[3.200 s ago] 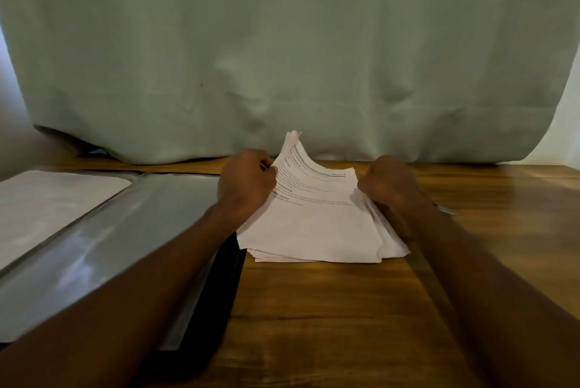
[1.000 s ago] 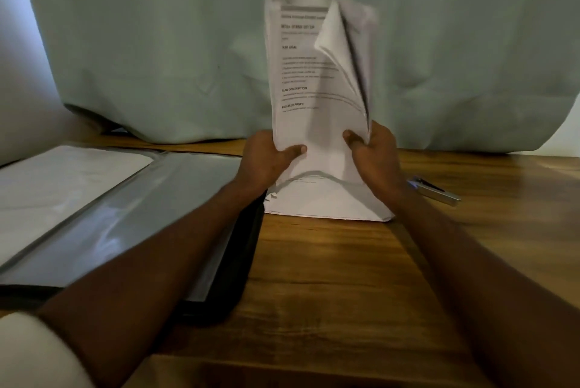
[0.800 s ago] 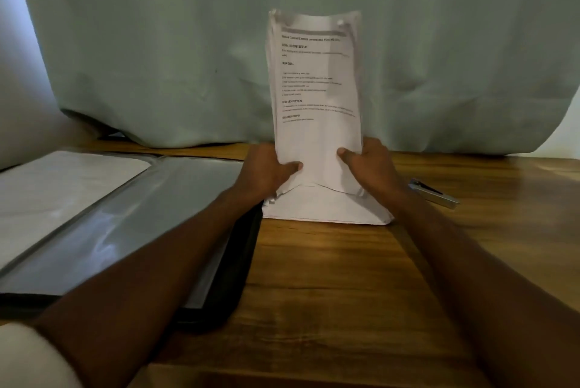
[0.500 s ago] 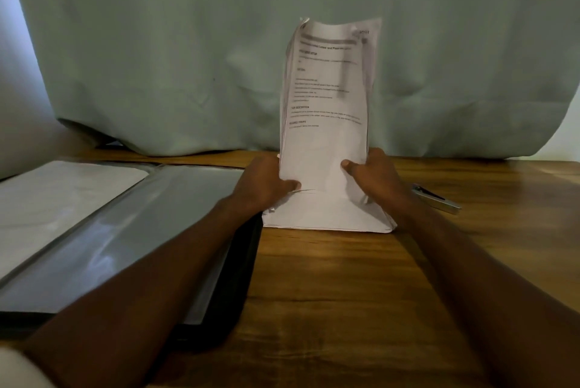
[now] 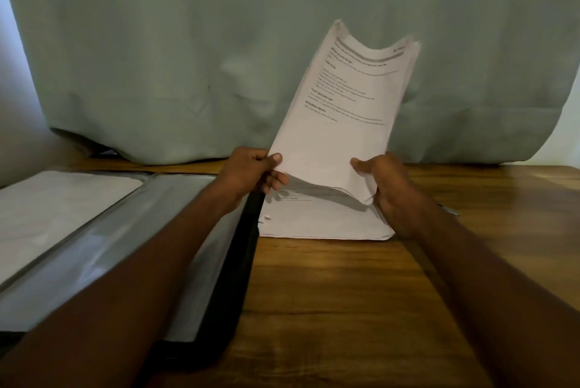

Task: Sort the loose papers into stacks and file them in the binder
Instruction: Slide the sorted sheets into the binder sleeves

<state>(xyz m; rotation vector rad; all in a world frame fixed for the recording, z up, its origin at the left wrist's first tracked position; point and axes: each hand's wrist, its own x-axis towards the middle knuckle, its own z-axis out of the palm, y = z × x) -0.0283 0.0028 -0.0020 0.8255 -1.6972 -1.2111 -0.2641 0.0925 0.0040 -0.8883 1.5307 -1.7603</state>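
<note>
Binder [image 5: 103,249], black-edged and lying open with clear plastic sleeves, fills the left side of a wooden table [image 5: 345,309]; a white sheet shows inside its far-left sleeve. Just right of the binder, the person's left hand [image 5: 251,175] pinches the lower left corner of a raised sheaf of printed papers [image 5: 342,117], thumb on the front and fingers curled behind. The sheaf stands nearly upright between the two hands, leaning to the right, its top edge curling against a pale green curtain [image 5: 188,58] that hangs behind the table. Beneath it, a flat stack of papers [image 5: 323,222] lies on the table, its left edge touching the binder. The right hand [image 5: 389,186] grips the sheaf's lower right corner, thumb pressed on the front page. Past the right wrist, a small metallic object [image 5: 450,210] peeks out, too hidden to identify.
</note>
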